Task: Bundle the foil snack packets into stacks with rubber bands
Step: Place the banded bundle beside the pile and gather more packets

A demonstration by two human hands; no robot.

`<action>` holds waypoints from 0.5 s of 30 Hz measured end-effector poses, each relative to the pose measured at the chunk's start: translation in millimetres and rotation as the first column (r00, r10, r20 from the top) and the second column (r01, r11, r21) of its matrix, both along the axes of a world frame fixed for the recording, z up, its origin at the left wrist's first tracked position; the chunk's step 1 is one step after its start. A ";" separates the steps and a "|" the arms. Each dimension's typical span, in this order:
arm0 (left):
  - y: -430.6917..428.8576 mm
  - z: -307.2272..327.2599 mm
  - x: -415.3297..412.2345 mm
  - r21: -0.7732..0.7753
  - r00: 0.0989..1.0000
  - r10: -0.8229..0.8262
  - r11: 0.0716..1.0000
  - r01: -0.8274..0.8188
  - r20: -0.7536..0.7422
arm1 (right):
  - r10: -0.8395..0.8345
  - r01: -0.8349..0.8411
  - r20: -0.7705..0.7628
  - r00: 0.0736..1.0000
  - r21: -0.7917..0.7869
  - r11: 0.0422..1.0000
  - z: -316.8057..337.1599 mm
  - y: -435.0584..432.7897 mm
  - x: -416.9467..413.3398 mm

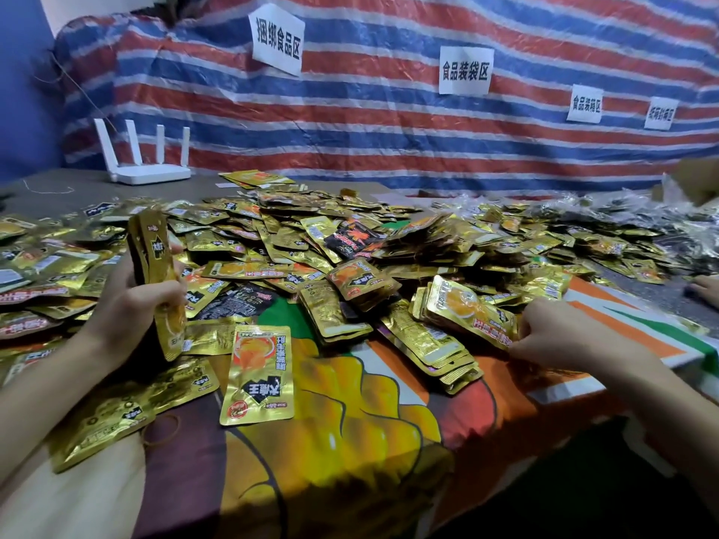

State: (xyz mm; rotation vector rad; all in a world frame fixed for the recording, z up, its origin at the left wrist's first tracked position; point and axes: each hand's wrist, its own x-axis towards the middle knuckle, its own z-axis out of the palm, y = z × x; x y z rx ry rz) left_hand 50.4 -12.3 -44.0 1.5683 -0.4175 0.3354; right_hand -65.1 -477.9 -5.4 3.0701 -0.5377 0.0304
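A big heap of gold foil snack packets (pixel 311 235) covers the table. My left hand (pixel 132 305) grips an upright stack of gold packets (pixel 155 258) at the left. My right hand (pixel 556 332) pinches the near edge of a gold packet (pixel 467 309) that lies on top of a low pile at the right. One single packet (pixel 258 375) lies face up on the colourful cloth between my hands. A thin rubber band (pixel 161 431) lies on the cloth near my left forearm.
A white router (pixel 144 165) with several antennas stands at the back left. A striped tarp (pixel 389 122) with paper signs hangs behind the table. Clear-wrapped packets (pixel 642 215) pile up at the far right, where another person's hand (pixel 706 289) rests.
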 end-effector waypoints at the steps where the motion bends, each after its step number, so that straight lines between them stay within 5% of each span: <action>1: -18.9 4.8 -10.5 0.010 1.000 -0.013 1.000 0.013 -0.016 | -0.008 0.008 0.005 1.000 -0.012 1.000 1.9 0.5 0.4; 6: -19.8 5.2 -9.2 -0.001 0.998 -0.034 0.999 0.034 -0.051 | -0.046 0.057 0.078 0.996 -0.141 0.988 23.6 3.7 -0.4; 9: -19.3 3.8 -5.9 0.012 0.997 -0.043 0.999 0.043 -0.066 | 0.002 0.052 0.359 0.933 -0.142 0.989 43.0 13.8 1.7; 11: -15.8 2.8 -2.9 -0.006 0.998 -0.027 1.000 0.026 -0.055 | 0.085 -0.051 0.554 0.828 -0.077 0.996 55.6 35.9 4.6; 15: -9.8 5.0 1.8 -0.078 0.998 -0.016 0.997 0.012 -0.054 | 0.212 -0.375 0.599 0.772 0.159 0.913 68.9 102.0 20.7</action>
